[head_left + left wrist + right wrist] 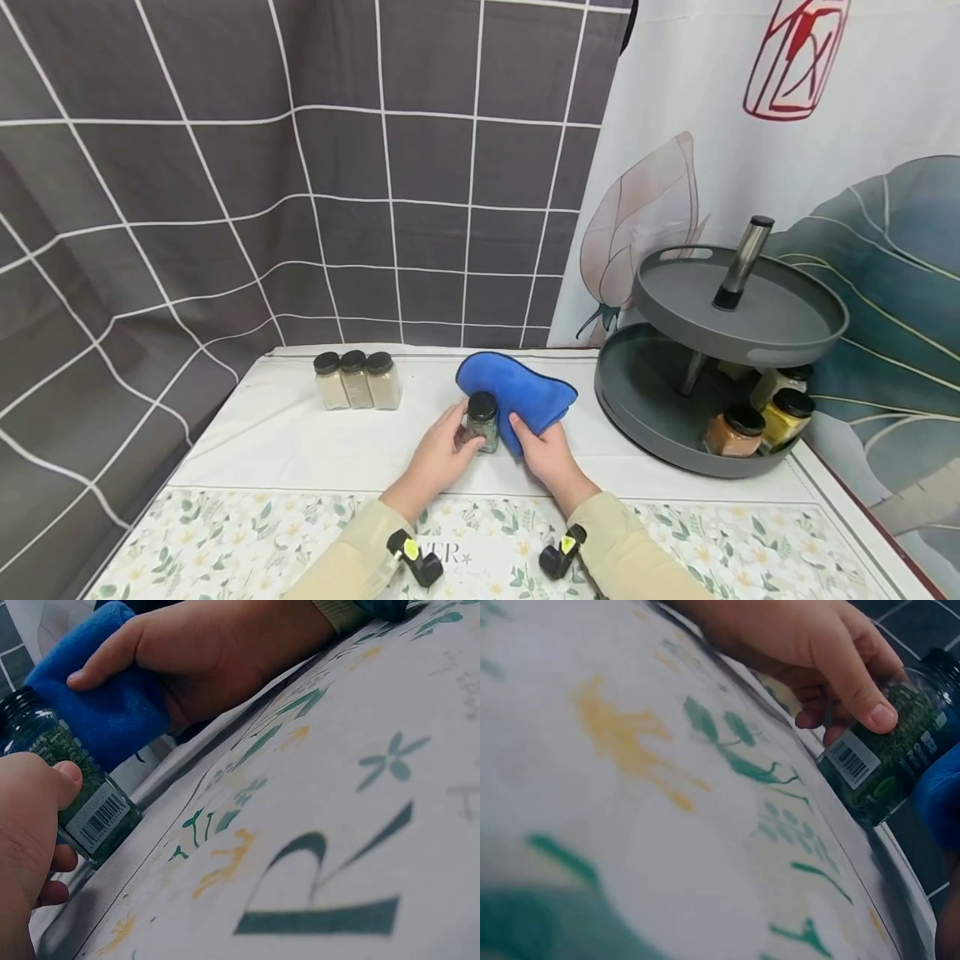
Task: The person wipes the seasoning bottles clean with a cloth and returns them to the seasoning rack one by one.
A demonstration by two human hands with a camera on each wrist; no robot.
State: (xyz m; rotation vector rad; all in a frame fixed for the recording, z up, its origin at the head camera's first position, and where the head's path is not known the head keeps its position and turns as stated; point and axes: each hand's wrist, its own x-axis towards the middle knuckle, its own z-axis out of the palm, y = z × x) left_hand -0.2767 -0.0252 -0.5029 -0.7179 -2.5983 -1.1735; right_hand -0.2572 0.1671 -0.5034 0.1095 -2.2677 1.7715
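Observation:
A glass spice jar (pixel 482 423) with a black lid and green dried herbs stands at the middle of the white table. My left hand (pixel 441 450) grips it from the left, thumb in front. In the left wrist view a barcode label shows on the jar (pixel 94 806). My right hand (pixel 551 458) holds a folded blue cloth (pixel 517 387), thumb on top, against the jar's right side. The right wrist view shows the cloth (pixel 939 799) beside the jar and my left thumb on the glass.
Three black-lidded jars (pixel 356 382) with pale contents stand in a row at the back left. On the right is a grey two-tier turntable (pixel 652 417); its lower tier carries an orange-brown jar (pixel 731 433), a yellow jar (pixel 785 417) and others behind. A floral mat (pixel 247 533) covers the table's front.

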